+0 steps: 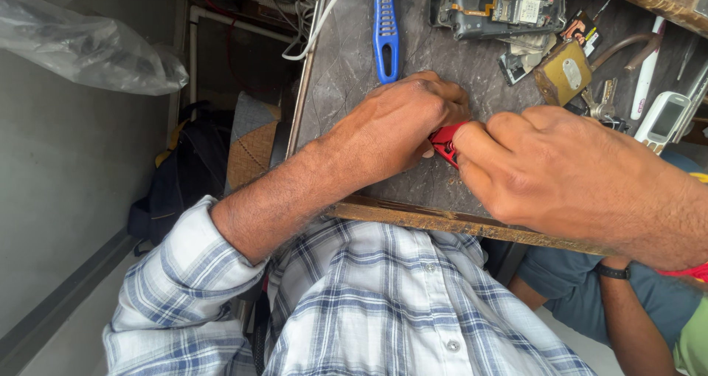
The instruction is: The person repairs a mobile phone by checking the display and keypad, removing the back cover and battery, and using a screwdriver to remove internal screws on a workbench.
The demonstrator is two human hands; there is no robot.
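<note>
Two hands on a small red thing

Left hand (pixel 402 121) and right hand (pixel 542 162) have fingers shut tight on the small red plastic tool (pixel 445 141); grey stone-look bench (pixel 346 59) under them; blue plastic handle (pixel 384 29) just behind.

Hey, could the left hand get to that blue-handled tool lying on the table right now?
Probably yes. The blue-handled tool lies just beyond the left hand with nothing between them, though that hand and the right hand are both gripping a small red object.
</note>
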